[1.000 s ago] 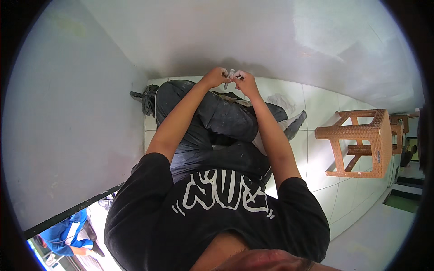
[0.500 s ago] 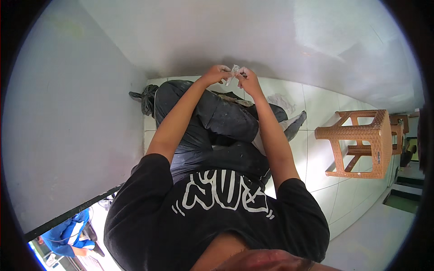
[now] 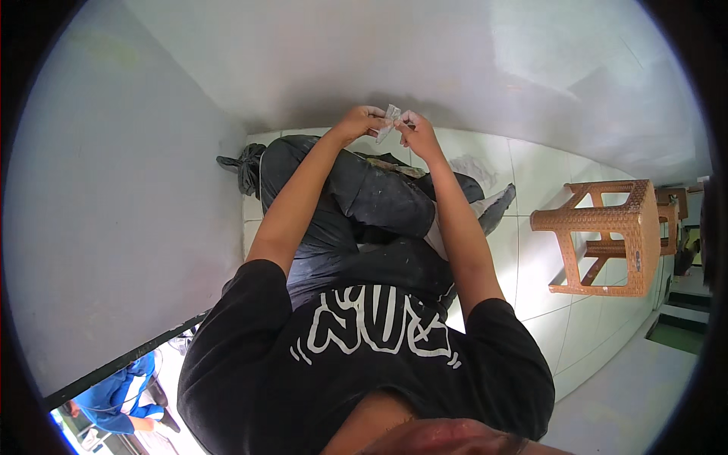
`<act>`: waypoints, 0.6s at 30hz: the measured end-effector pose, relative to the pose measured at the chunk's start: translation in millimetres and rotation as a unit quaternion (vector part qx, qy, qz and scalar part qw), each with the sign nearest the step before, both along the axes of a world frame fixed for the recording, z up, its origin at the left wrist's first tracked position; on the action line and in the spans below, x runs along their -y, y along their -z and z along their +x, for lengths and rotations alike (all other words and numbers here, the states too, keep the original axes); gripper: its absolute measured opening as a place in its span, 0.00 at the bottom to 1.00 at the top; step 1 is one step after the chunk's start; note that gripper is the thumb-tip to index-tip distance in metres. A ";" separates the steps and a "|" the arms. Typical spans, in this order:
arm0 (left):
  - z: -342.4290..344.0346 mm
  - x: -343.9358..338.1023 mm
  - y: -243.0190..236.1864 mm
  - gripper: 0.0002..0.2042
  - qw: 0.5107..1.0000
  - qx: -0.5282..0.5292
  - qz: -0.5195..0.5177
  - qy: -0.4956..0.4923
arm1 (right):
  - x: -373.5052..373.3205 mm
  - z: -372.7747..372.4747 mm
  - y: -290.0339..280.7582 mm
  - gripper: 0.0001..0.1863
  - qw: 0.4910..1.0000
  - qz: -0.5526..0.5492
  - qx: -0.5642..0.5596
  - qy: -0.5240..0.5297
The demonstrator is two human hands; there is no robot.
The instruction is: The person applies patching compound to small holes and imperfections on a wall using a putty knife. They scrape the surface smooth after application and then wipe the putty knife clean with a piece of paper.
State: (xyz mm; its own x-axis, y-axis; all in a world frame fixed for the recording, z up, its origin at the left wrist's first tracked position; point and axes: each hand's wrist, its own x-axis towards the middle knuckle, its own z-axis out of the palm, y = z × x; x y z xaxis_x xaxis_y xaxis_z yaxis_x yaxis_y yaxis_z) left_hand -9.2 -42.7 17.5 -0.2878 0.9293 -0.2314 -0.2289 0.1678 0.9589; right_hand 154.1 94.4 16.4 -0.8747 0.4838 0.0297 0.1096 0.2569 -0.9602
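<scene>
A small, clear, crinkled plastic packet is held upright at a slant near the far wall, between my two hands. My left hand is closed on its left side, and my right hand pinches it from the right with bent fingers; what is inside is too small to make out. Beneath them are my crossed legs in dark, dusty trousers, with some crumpled dark and tan material on the tiled floor just behind.
Pale walls close in on the left and ahead. At right stand brown woven plastic stools. A black tied bag lies in the left corner. Pale crumpled stuff is on the tiles. A co-worker in blue is at lower left.
Both hands have risen slightly. The clear packet shows more fully above my fingers than a second ago, when a narrow, partly greyish piece hung below them.
</scene>
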 end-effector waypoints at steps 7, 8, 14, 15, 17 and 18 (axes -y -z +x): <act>-6.5 1.4 1.3 0.19 1.000 -0.024 -0.005 -0.015 | -1.5 0.2 -6.1 0.09 0.999 0.025 0.001 0.021; -5.3 0.7 1.5 0.19 1.000 -0.023 -0.005 -0.014 | -2.4 0.9 -6.9 0.09 0.999 0.030 -0.009 0.024; -2.1 1.4 -1.3 0.20 0.999 0.047 0.022 -0.012 | -4.9 4.1 -10.2 0.08 1.000 0.020 -0.001 0.020; -2.7 1.5 -2.1 0.20 0.999 0.045 0.015 -0.003 | -5.2 4.0 -10.2 0.08 1.000 0.021 -0.001 0.020; -2.3 2.1 -3.3 0.20 0.999 0.043 0.007 0.006 | -4.9 4.0 -9.7 0.08 1.000 0.023 -0.003 0.020; -1.5 2.4 -3.8 0.19 0.999 0.042 0.010 0.003 | -5.0 4.4 -9.6 0.08 1.000 0.023 -0.003 0.020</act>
